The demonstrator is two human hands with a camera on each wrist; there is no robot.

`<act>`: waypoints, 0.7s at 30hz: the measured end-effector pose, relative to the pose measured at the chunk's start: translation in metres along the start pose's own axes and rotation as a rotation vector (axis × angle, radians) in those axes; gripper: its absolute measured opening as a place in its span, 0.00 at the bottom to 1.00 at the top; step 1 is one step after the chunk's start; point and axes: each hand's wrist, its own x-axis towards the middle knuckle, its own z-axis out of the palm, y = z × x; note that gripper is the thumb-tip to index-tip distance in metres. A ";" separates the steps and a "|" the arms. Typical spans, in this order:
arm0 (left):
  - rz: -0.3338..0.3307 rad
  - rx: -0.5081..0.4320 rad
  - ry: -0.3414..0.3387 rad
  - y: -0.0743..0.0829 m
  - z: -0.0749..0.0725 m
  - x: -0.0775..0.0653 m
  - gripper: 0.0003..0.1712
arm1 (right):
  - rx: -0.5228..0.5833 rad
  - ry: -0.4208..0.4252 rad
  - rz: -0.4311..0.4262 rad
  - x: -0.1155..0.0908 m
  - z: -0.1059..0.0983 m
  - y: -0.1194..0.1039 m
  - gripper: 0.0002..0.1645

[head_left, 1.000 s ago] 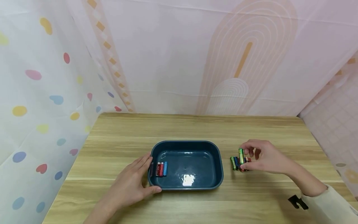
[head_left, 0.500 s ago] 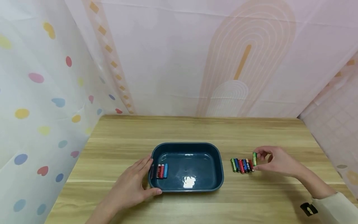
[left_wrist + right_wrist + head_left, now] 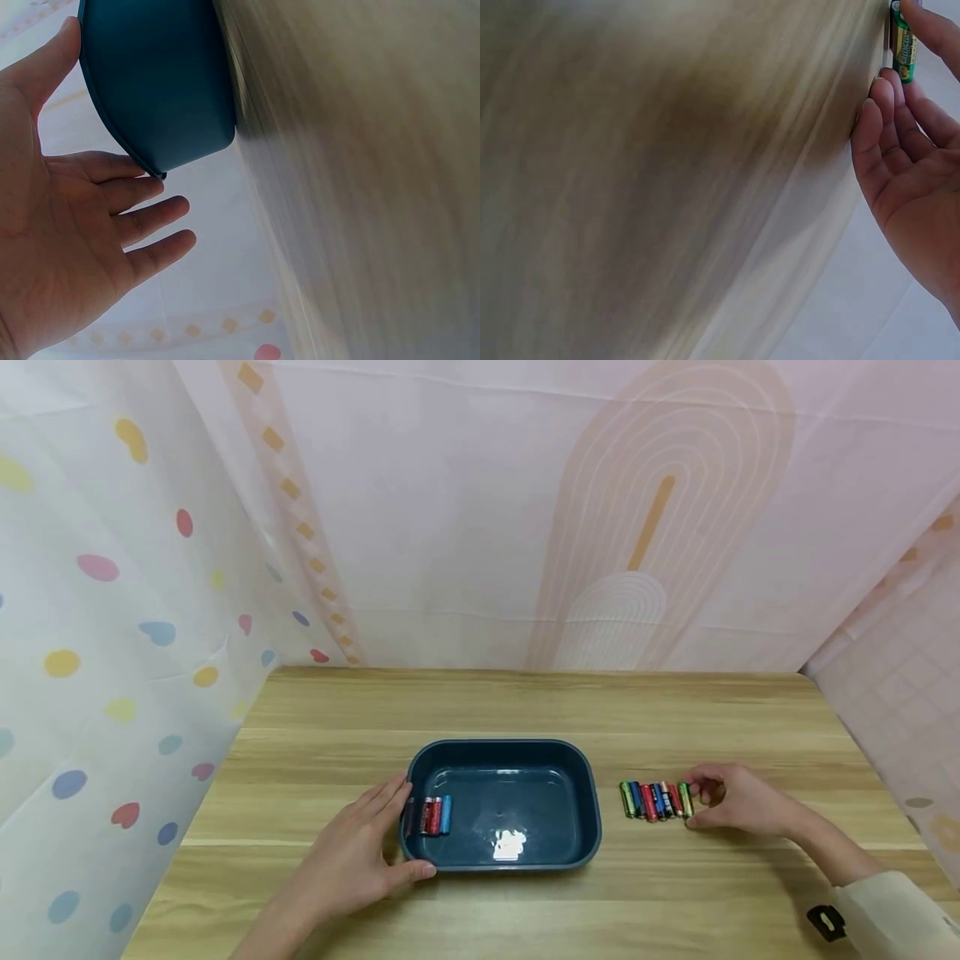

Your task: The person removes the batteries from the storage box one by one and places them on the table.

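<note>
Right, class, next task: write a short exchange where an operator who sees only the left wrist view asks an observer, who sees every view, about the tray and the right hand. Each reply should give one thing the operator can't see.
Operator: From the left wrist I see the left hand against the outside of the tray. Is anything in it?
Observer: Yes. In the head view, several batteries lie side by side inside, at the end nearest that hand.
Operator: And the right hand, what is it doing?
Observer: It is pinching a green battery at the right-hand end of a row on the table.
</note>
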 end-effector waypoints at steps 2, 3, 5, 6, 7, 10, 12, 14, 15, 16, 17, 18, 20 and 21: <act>0.001 -0.001 0.002 0.000 0.000 0.000 0.65 | -0.003 -0.002 0.002 0.001 0.000 0.000 0.29; 0.002 0.000 0.003 0.000 0.000 0.000 0.65 | -0.005 -0.004 0.003 0.001 0.000 0.000 0.30; 0.003 -0.004 0.003 0.000 -0.001 0.000 0.65 | -0.006 -0.009 0.008 0.002 0.000 0.000 0.30; 0.004 -0.004 0.001 0.000 -0.001 0.000 0.65 | -0.007 -0.013 0.010 0.002 0.000 0.000 0.30; 0.001 -0.003 -0.002 0.000 -0.001 0.000 0.65 | -0.006 -0.014 0.013 0.002 0.000 0.000 0.31; 0.004 -0.005 -0.008 0.001 -0.002 0.000 0.65 | -0.009 -0.021 0.018 0.002 0.001 0.000 0.32; -0.001 -0.006 -0.013 0.001 -0.002 0.000 0.65 | -0.006 -0.026 0.019 0.002 0.001 0.000 0.33; -0.001 -0.007 -0.012 0.001 -0.002 0.000 0.65 | 0.006 -0.033 0.023 0.003 0.001 0.000 0.34; 0.000 -0.007 -0.010 0.001 -0.002 0.000 0.65 | 0.014 -0.036 0.025 0.003 0.000 0.000 0.35; 0.001 -0.005 -0.008 0.001 -0.002 0.000 0.65 | 0.025 -0.045 0.025 0.003 0.000 -0.001 0.36; 0.003 -0.004 -0.006 0.001 -0.002 0.000 0.65 | 0.039 -0.049 0.029 0.003 -0.001 -0.001 0.37; 0.007 -0.002 -0.003 0.001 -0.002 0.000 0.64 | 0.050 -0.056 0.027 0.003 -0.002 -0.002 0.37; 0.010 0.000 0.000 0.001 -0.002 -0.001 0.64 | 0.069 -0.061 0.017 0.002 -0.005 -0.003 0.37; 0.015 -0.001 0.002 0.001 -0.002 -0.001 0.64 | 0.073 -0.059 0.007 0.002 -0.006 -0.003 0.36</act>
